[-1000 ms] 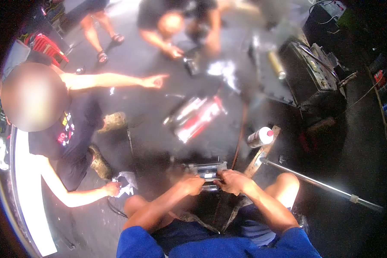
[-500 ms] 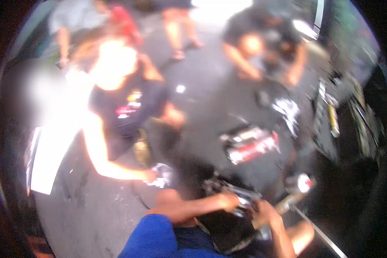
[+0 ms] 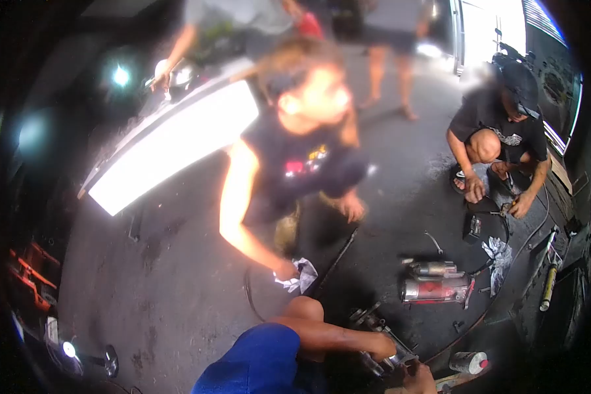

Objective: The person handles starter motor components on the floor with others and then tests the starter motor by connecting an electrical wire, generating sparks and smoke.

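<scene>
At the lower edge, my left hand (image 3: 382, 345) is closed on a greasy metal machine part (image 3: 373, 320) with a bright, shiny cylindrical section. My right hand (image 3: 419, 379) is bent round the near end of the same part; its fingers are partly cut off and dark. A can with a red cap (image 3: 468, 362) lies on its side to the right of my hands. Beyond them, a red and silver motor that looks like a starter (image 3: 437, 289) rests on the floor. My raised knee (image 3: 305, 308) is beside my left forearm.
Opposite me, a crouching person's hand (image 3: 285, 270) holds a crumpled white rag (image 3: 302, 276). At right, another squatting person handles a cable near a small black box (image 3: 473, 228). Crumpled paper (image 3: 498, 259) and a yellow-handled tool (image 3: 549, 289) lie there. A bright white panel (image 3: 177, 148) stands at left.
The view has swung, so the scene sits lower and further right, and it is sharper. Both my hands stay on the metal part. The person opposite still holds the rag.
</scene>
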Motion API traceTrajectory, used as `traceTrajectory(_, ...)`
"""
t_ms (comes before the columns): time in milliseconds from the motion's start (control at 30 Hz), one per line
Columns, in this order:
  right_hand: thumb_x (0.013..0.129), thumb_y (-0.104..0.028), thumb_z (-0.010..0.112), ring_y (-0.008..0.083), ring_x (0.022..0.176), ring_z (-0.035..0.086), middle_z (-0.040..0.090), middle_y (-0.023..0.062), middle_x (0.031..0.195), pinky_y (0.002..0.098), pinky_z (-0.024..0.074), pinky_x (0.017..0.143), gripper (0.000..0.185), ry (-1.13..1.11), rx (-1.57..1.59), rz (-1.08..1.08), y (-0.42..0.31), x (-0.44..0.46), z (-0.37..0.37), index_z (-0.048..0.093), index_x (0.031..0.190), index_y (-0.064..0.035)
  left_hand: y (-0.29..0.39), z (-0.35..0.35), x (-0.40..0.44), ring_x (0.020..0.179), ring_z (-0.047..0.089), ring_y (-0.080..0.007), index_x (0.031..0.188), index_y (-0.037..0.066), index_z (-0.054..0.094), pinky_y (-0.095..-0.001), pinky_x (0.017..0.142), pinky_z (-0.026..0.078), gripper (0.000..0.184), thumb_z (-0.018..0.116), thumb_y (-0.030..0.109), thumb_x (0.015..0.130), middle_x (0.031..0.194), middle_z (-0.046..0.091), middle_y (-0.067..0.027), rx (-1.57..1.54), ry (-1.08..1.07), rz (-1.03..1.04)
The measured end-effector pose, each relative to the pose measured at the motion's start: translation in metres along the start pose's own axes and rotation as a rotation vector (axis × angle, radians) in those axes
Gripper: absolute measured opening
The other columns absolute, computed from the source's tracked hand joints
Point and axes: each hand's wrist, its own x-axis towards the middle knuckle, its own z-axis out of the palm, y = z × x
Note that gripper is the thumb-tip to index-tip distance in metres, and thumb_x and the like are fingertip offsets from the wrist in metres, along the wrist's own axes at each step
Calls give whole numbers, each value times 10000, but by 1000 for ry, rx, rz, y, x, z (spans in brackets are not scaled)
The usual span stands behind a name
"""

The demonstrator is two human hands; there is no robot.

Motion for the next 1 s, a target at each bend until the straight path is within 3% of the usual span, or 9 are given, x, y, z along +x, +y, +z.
traceTrajectory(67, 866, -115, 598, 444, 1055, 606, 635, 314, 1053, 461, 499, 841, 337, -31, -6, 26, -1, -1, 2, 580, 1160, 49, -5, 9, 7, 883, 685, -333, 866, 10, 727, -440, 746, 541, 220, 714, 138, 687, 912, 709, -177, -20, 13, -50)
traceTrajectory(133, 854, -218, 641, 434, 969, 629, 660, 276, 973, 462, 516, 799, 333, -13, -42, -52, -4, 0, 4, 626, 1080, 26, -9, 31, 21, 889, 682, -323, 884, 33, 736, -428, 745, 534, 240, 726, 158, 679, 931, 713, -163, -74, 83, -100)
traceTrajectory(233, 863, -342, 663, 420, 860, 651, 675, 243, 879, 475, 525, 731, 357, 43, -46, 2, 24, 11, 23, 674, 995, -11, -11, 21, 10, 918, 677, -335, 970, 57, 715, -456, 781, 532, 248, 701, 147, 739, 957, 706, -166, -169, -15, -94)
traceTrajectory(267, 888, -340, 629, 421, 843, 649, 668, 241, 865, 482, 519, 715, 339, 71, -78, -49, 36, 16, 32, 670, 983, -17, -8, 15, -4, 943, 678, -342, 1013, 61, 709, -459, 789, 533, 273, 692, 153, 757, 968, 704, -174, -229, 84, -17)
traceTrajectory(300, 907, -343, 601, 415, 839, 653, 666, 237, 856, 489, 516, 703, 338, 145, -46, -44, 47, 20, 46, 662, 948, -14, -20, 27, 6, 957, 677, -352, 1050, 64, 702, -465, 794, 537, 286, 678, 178, 788, 982, 703, -177, -163, -11, -45)
traceTrajectory(367, 922, -340, 576, 403, 893, 653, 674, 228, 910, 488, 515, 754, 340, 4, -33, 67, 31, 18, 36, 633, 1009, -16, -4, -10, -15, 1001, 664, -358, 1068, 69, 697, -475, 834, 528, 279, 654, 242, 853, 1042, 686, -203, -88, -97, -44)
traceTrajectory(400, 920, -327, 573, 403, 935, 647, 674, 230, 933, 484, 515, 798, 347, 40, -11, 40, 32, 21, 41, 622, 1053, -10, -11, -1, -16, 992, 660, -368, 1083, 79, 689, -475, 846, 521, 277, 641, 248, 869, 1045, 679, -212, -77, -20, 23)
traceTrajectory(867, 897, -287, 613, 419, 950, 644, 681, 228, 931, 507, 519, 787, 311, 25, -82, 17, 25, 22, 48, 631, 1006, 4, -4, -17, -20, 1019, 630, -396, 1050, 61, 682, -483, 882, 500, 320, 652, 313, 854, 1026, 670, -228, 7, -7, 37)
traceTrajectory(1000, 896, -267, 607, 410, 996, 635, 680, 231, 983, 496, 513, 850, 307, 1, -35, 131, 0, 12, 26, 634, 1058, -7, -17, -10, -2, 1019, 631, -398, 1094, 73, 673, -482, 882, 498, 337, 650, 308, 853, 1062, 668, -227, -17, -38, 97)
